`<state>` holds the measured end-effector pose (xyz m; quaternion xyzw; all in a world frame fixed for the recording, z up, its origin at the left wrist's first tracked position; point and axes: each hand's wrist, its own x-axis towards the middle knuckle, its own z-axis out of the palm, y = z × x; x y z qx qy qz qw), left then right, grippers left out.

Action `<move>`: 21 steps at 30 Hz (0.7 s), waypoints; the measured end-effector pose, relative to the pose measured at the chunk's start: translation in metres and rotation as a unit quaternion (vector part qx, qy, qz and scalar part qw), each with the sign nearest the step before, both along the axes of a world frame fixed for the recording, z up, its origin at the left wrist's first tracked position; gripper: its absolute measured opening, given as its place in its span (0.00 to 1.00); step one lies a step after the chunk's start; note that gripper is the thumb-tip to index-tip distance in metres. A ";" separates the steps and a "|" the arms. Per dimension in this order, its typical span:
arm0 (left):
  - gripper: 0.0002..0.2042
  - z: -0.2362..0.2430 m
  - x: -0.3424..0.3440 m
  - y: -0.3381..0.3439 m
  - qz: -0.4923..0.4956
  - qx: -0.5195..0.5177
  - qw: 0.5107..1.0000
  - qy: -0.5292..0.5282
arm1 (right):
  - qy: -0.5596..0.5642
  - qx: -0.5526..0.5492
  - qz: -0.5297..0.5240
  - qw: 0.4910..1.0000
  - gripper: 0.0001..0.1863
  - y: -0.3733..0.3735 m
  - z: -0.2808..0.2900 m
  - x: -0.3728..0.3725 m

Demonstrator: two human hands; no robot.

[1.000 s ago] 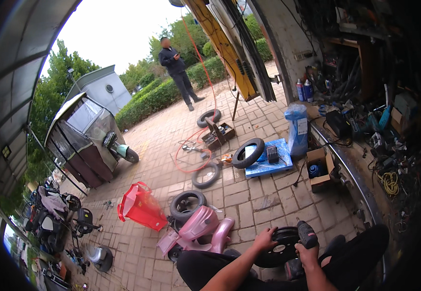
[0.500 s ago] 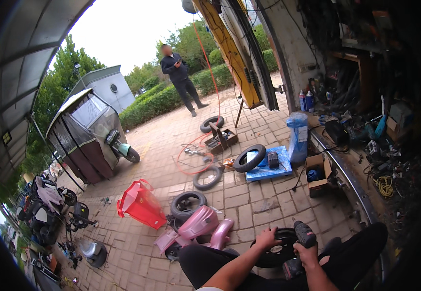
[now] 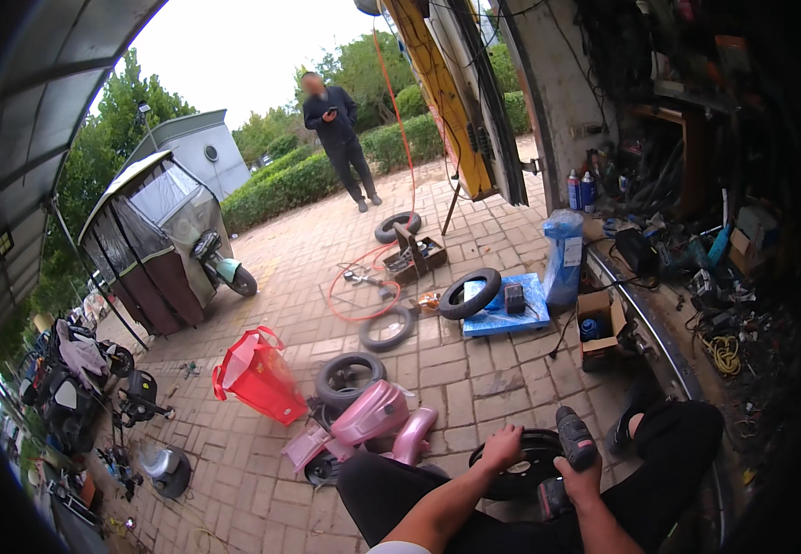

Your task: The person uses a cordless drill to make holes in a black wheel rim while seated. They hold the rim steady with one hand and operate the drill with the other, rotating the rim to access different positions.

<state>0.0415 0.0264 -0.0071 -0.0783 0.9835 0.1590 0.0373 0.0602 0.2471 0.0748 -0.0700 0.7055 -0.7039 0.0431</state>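
Observation:
My right hand (image 3: 582, 480) is closed round the handle of a dark grey cordless drill (image 3: 577, 439). Its front end points up and away from me, and its battery shows below my hand. Between my legs is a round black wheel rim (image 3: 520, 481), partly covered by my arms and the drill. My left hand (image 3: 504, 448) grips the upper edge of this rim, with the fingertips partly hidden. Just beyond my left knee, pink scooter body panels (image 3: 375, 415) lie on the paving beside a black tire (image 3: 351, 378).
A red bag (image 3: 263, 377) stands to the left. Ahead are a blue platform (image 3: 502, 319) with a leaning tire (image 3: 471, 294), a toolbox (image 3: 416, 262), and an orange hose (image 3: 343, 316). A cardboard box (image 3: 601, 349) sits by the metal threshold at right. A person (image 3: 336, 138) stands farther off.
My view has shifted slightly. My right leg has moved, and more of the shoe on that side shows. Both hands keep their hold on the wheel rim and drill.

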 end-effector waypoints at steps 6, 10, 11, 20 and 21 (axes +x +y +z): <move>0.31 0.006 -0.001 -0.013 0.048 0.096 0.994 0.035 | -0.044 -0.007 -0.025 0.999 0.28 0.008 -0.013 -0.009; 0.31 -0.013 -0.010 -0.023 0.064 0.147 0.985 0.059 | -0.112 0.023 -0.010 0.993 0.22 0.022 -0.019 -0.012; 0.32 -0.016 -0.012 -0.025 0.052 0.159 0.983 0.072 | -0.129 -0.005 0.001 0.992 0.22 0.024 -0.020 -0.014; 0.30 -0.006 -0.034 -0.021 0.084 0.148 0.985 0.039 | -0.244 0.041 0.063 0.967 0.29 0.000 -0.017 -0.027; 0.30 -0.004 -0.034 -0.018 0.093 0.153 0.983 0.033 | -0.254 0.038 0.068 0.964 0.30 -0.002 -0.019 -0.028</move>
